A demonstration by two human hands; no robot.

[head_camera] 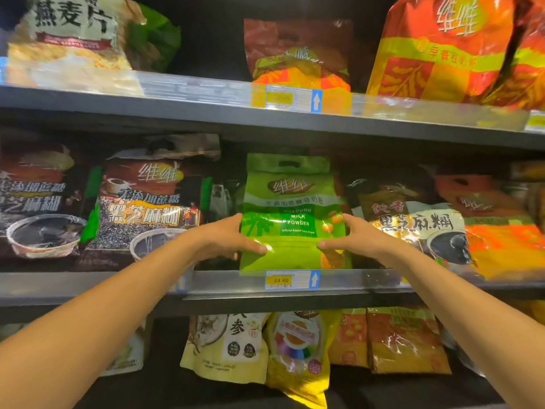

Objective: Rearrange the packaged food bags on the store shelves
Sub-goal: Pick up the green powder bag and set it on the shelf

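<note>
With your left hand (227,236) and right hand (358,236) clamped on the green milk powder bag (290,214), seat it upright, squarely behind the middle shelf (230,283) front edge.

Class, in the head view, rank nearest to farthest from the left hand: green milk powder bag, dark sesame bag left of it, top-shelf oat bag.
1. Green milk powder bag, held in left hand.
2. Dark sesame bag, just left.
3. Oat bag, upper shelf.

Left hand (228,235) and right hand (355,235) clasp green bag (292,196) (arms outstretched).
</note>
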